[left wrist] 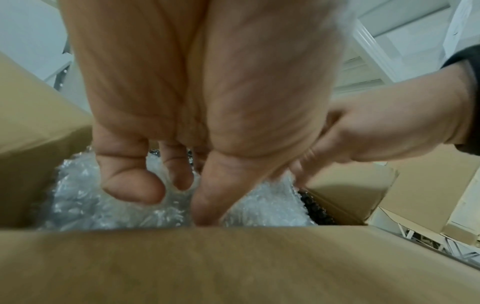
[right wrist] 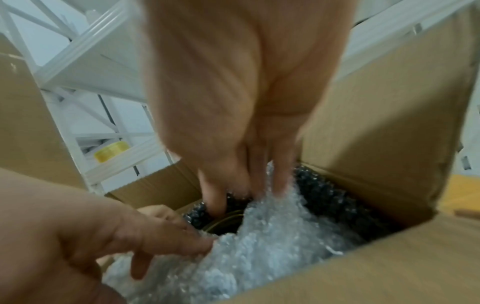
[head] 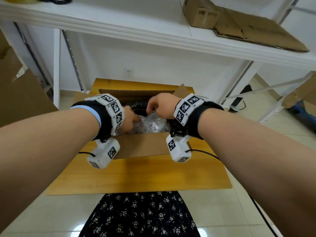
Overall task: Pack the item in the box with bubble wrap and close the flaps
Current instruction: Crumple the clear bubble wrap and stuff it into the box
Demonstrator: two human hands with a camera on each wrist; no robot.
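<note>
A yellowish wooden counter (head: pixel 140 173) stands on the pale glossy tiled floor (head: pixel 42 218), before a white metal shelf rack (head: pixel 119 26). Directly on the counter sits an open brown cardboard box (head: pixel 142 146), its near flap folded out toward the person and lying over the wood. A flattened brown cardboard sheet (head: pixel 256 33) lies on the rack's upper shelf.
</note>
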